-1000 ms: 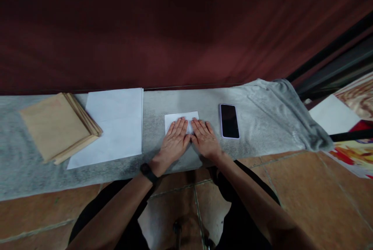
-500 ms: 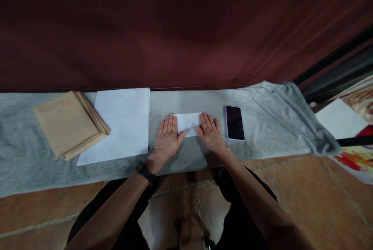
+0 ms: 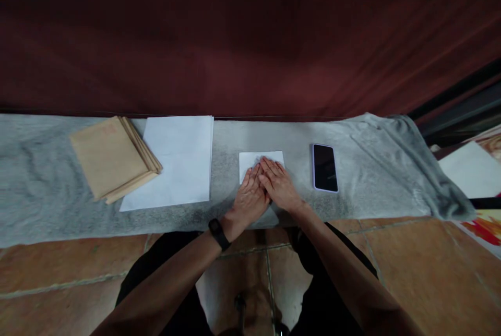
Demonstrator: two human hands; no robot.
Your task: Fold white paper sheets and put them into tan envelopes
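Observation:
A small white folded paper (image 3: 246, 160) lies flat on the grey cloth, its lower middle covered by both hands. My left hand (image 3: 250, 198) rests on it with fingers stretched out, pointing away from me. Beside it, and partly over its fingers, my right hand (image 3: 279, 184) presses down flat on the paper. Neither hand grasps anything. To the left is a stack of large white paper sheets (image 3: 180, 164), partly under a pile of brown envelopes (image 3: 109, 158).
A phone (image 3: 325, 168) with a purple edge lies right of the hands. The grey cloth (image 3: 371, 169) covers a long narrow surface in front of a dark red curtain (image 3: 250, 64). A white sheet (image 3: 472, 169) and colourful printed material (image 3: 485, 226) are at the far right.
Both hands have moved inward from the paper's left and right ends to its middle and now lie together. The view has shifted slightly left.

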